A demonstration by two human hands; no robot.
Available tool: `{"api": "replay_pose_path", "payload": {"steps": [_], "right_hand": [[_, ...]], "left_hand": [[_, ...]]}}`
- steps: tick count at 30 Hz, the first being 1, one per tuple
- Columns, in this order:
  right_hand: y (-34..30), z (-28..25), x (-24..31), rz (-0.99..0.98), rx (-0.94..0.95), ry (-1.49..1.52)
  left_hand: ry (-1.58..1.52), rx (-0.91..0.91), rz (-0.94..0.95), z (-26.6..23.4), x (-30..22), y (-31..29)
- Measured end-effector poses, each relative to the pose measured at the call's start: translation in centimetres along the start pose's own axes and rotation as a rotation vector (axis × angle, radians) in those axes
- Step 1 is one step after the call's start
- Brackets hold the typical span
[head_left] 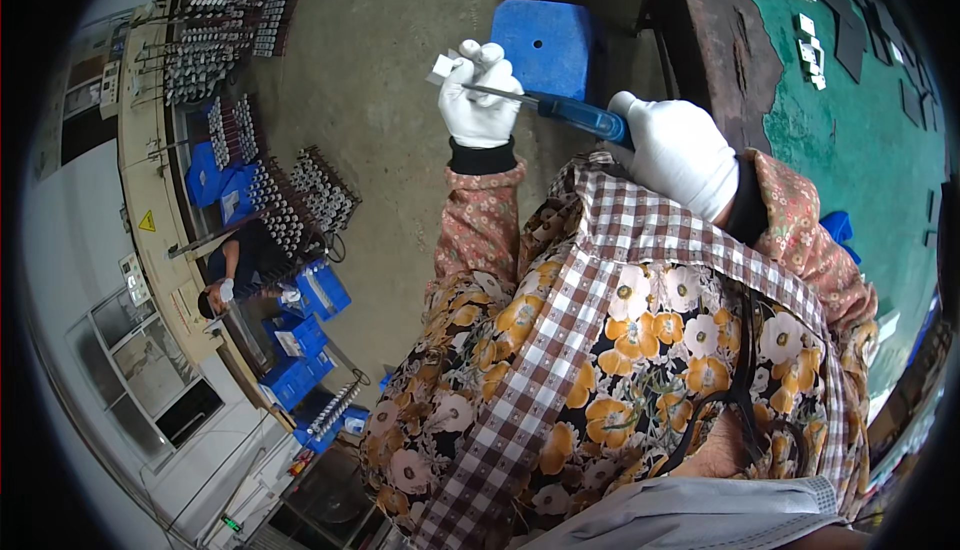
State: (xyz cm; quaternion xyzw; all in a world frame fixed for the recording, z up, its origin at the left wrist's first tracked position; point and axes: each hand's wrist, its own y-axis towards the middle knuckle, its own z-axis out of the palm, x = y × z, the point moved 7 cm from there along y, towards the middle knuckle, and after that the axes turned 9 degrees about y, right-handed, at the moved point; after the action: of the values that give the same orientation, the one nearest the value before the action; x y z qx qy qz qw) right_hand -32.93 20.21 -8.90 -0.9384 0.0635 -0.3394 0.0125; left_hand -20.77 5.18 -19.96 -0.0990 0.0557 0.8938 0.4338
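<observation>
My left hand (482, 100), in a white glove, is closed round a small pale block-like part (438, 70). One end of the part sticks out past the fingers, and the rest is hidden. My right hand (685, 155), also gloved in white, is wrapped round the handle of a blue-handled tool (580, 116). The tool's narrow grey metal blade points left and its tip end lies against the left hand, by the fingers. Whether the blade touches the part I cannot tell.
Beyond my hands stands a blue stool (540, 45). A green worktop (830, 165) on the right bears white square parts (808, 50) and dark flat pieces (880, 30). At far left, racks of metal parts (215, 35), blue bins (295, 335) and a person (240, 260) line a machine.
</observation>
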Motion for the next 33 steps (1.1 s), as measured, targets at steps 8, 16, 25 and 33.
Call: {"api": "replay_pose_path", "payload": {"steps": [8, 16, 25, 33], "right_hand": [[0.0, -0.8, -0.1, -0.009, -0.094, 0.004], [0.3, -0.1, -0.2, -0.014, -0.068, -0.034], [-0.4, -0.9, 0.2, 0.001, -0.002, -0.031], [-0.4, -0.3, 0.4, -0.015, -0.01, -0.071]], "left_hand": [[-0.178, -0.162, 0.075, 1.5, 0.9, 0.6], [-0.162, -0.243, -0.083, 2.0, 3.2, 0.1], [-0.225, -0.31, -0.007, 1.5, 1.3, -0.2], [-0.412, -0.261, 0.137, 1.8, 0.7, -0.1]]}}
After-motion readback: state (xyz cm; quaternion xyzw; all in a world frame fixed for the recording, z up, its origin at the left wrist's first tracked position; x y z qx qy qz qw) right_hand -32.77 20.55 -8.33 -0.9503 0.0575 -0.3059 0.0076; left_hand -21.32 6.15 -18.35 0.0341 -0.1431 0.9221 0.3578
